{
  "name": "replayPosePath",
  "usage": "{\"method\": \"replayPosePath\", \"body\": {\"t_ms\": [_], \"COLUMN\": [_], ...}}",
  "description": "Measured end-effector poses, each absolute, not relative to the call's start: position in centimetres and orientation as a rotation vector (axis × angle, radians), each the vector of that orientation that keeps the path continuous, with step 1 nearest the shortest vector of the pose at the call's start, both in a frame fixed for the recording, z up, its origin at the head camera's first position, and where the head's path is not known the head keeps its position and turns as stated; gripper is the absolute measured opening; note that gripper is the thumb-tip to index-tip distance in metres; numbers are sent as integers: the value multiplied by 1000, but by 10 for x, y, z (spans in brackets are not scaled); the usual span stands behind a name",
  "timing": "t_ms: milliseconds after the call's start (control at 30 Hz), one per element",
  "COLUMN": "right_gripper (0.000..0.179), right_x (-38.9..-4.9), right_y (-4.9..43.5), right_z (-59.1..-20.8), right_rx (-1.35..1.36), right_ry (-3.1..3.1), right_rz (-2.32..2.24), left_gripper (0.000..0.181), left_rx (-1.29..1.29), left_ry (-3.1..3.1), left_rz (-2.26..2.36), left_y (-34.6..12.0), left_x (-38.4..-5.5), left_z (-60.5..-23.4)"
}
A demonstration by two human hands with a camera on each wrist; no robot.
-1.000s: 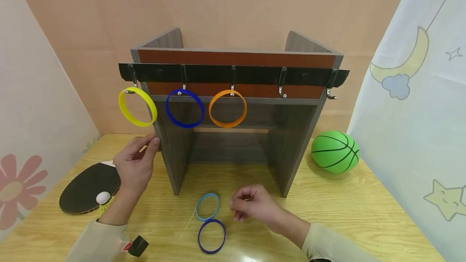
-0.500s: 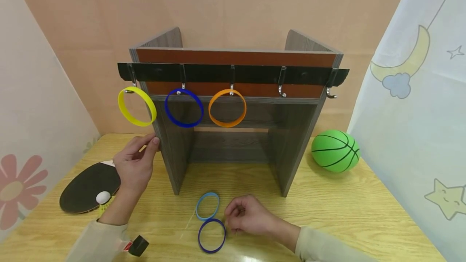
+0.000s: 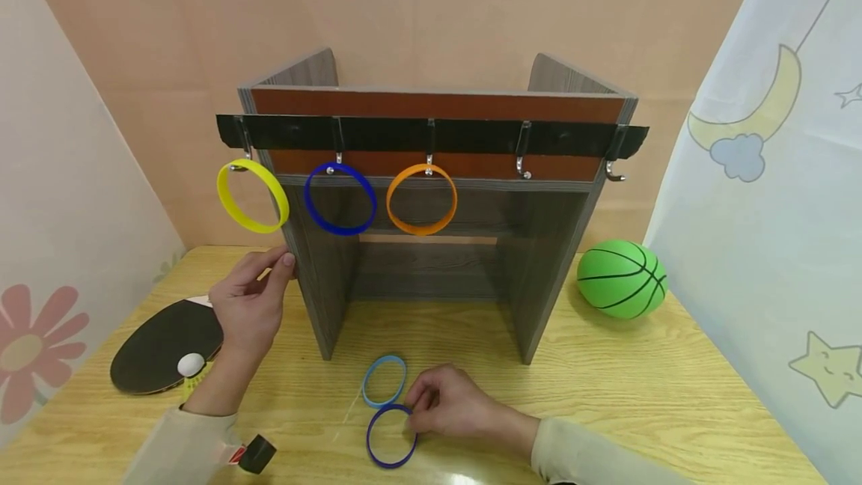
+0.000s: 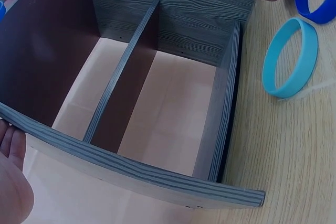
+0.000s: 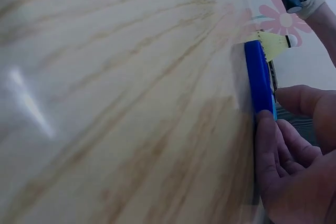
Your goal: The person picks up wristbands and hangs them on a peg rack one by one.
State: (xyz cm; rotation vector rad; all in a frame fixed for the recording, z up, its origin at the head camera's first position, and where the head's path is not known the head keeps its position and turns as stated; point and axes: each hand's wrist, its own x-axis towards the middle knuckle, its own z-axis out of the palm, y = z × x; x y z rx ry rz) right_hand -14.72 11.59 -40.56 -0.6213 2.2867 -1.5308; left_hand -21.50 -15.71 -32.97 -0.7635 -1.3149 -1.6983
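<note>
A dark blue silicone wristband (image 3: 392,462) lies on the table, touching a light blue wristband (image 3: 384,381) behind it. My right hand (image 3: 453,404) is at its right rim, thumb and index fingertips overlapping the band; the right wrist view shows a gap between them beside the blue band (image 5: 258,74). With its fingertips, my left hand (image 3: 251,302) touches the outer edge of the left panel of a grey wooden shelf (image 3: 310,283). Yellow (image 3: 252,227), blue (image 3: 341,229) and orange (image 3: 421,230) wristbands hang from the three left hooks on the shelf's black strip (image 3: 384,136).
Two bare hooks, one second from the right (image 3: 521,167) and one far right (image 3: 613,171), end the strip. A green ball (image 3: 622,279) sits right of the shelf. Left of it lie a black table tennis paddle (image 3: 161,350) and a shuttlecock (image 3: 191,367).
My right hand has moved left and toward me, reaching the dark blue wristband's rim. The left hand stays at the shelf panel; the bands have not moved.
</note>
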Motion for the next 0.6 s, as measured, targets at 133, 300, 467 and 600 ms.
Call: {"method": "replayPosePath", "body": {"t_ms": [133,300,467,600], "right_gripper": [16,15,15,14], "right_x": [-148,-148,-149,-149], "right_y": [115,114,113,112], "right_z": [-407,-406,-406,-407], "right_rx": [-647,-620,-596,-583], "right_ry": [2329,2376,2406,2435], "right_rz": [-1467,-1407,-1360,-1332], "left_gripper": [18,18,16,15], "left_rx": [-759,-764,-771,-764], "left_ry": [-1320,-1312,-1312,-1326], "left_rz": [-1696,-1687,-1683,-1678], "left_y": [-157,-158,-158,-159], "left_x": [-215,-215,-216,-216], "left_z": [-330,-330,-331,-331]}}
